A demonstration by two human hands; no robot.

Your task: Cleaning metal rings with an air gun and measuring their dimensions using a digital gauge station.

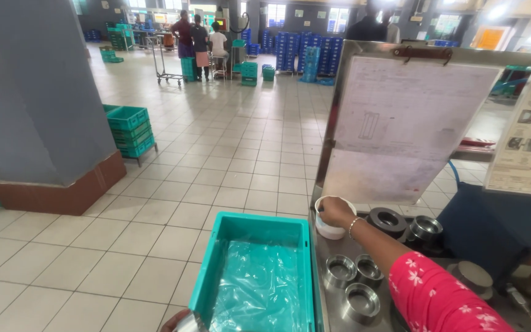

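A person's right hand point(335, 212) curls closed around the rim of a white cup point(330, 226) at the steel bench's point(333, 301) far left edge, where a nudge might tip it into the teal crate point(259, 270); the left hand point(176, 322), barely visible, seems to hold a shiny metal piece point(190, 322), grip unclear.

Daylight is coming through windows point(276, 12) at the top; a grey pillar point(38, 92) is standing left on the tiled floor point(228, 160).
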